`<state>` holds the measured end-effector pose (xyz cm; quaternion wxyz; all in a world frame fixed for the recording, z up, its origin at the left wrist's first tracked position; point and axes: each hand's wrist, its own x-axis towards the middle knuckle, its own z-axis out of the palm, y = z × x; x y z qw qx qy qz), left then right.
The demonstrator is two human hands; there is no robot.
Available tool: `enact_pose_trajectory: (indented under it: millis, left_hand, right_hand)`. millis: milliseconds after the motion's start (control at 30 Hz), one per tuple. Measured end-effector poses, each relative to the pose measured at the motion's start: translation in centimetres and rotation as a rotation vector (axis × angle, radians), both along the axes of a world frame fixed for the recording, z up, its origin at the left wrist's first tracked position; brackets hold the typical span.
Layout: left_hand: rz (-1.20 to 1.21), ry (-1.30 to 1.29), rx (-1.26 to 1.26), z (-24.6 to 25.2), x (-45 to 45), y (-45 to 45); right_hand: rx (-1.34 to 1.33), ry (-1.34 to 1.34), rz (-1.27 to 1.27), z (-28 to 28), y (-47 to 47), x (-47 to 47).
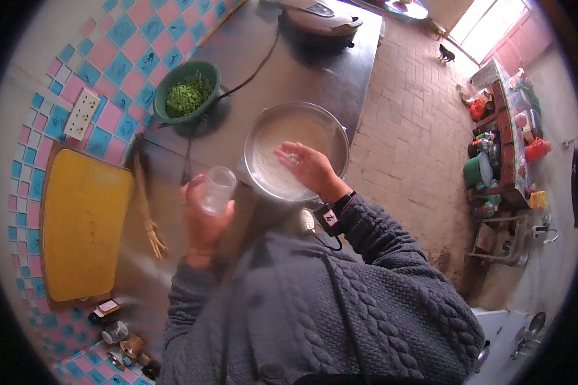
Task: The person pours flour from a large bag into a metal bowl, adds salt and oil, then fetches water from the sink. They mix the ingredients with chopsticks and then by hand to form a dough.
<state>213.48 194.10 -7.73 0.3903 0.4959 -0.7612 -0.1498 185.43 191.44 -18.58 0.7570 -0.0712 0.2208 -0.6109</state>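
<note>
My left hand (204, 230) grips a small clear jar (220, 188), tilted, to the left of a wide metal basin. A red round edge, perhaps a lid (195, 186), shows beside the jar in the same hand. Above the metal basin (343, 126) my right hand (313, 168) is held palm up and cupped, with a few white granules (293, 159) lying in it. Pale powder, like flour (265, 159), covers the bottom of the basin. Part of that powder is hidden by my right hand and forearm.
A green bowl (213, 82) of chopped greens (185, 98) stands near the tiled wall, by a black cable (257, 70). An electric cooker (318, 29) is further back. A yellow board (86, 226) leans at left beside a bundle of sticks (147, 211).
</note>
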Motion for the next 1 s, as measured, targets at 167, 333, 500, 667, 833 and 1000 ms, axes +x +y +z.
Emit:
enact_pose_trajectory:
  millis: [167,333,500,667,833,1000]
  left_hand:
    - [0.001,-0.051,-0.072,-0.2,0.9,0.6]
    - [-0.011,-0.038,-0.035,-0.1,1.1,1.1]
    - [-0.013,-0.080,-0.071,0.1,1.0,1.3]
    - [0.030,0.133,0.133,0.2,0.9,1.5]
    - [0.026,0.006,0.024,0.0,1.2,1.4]
    - [0.019,-0.021,-0.002,-0.1,1.5,1.3]
  right_hand:
    - [-0.220,0.682,0.094,2.0,0.8,0.5]
    - [0.069,0.235,0.018,1.6,0.8,0.8]
    - [-0.097,0.240,0.055,1.7,0.3,0.6]
    - [-0.025,-0.165,0.144,2.0,0.0,0.2]
    - [-0.040,0.284,0.085,2.0,0.1,0.2]
    - [-0.016,0.267,0.044,1.5,0.2,-0.1]
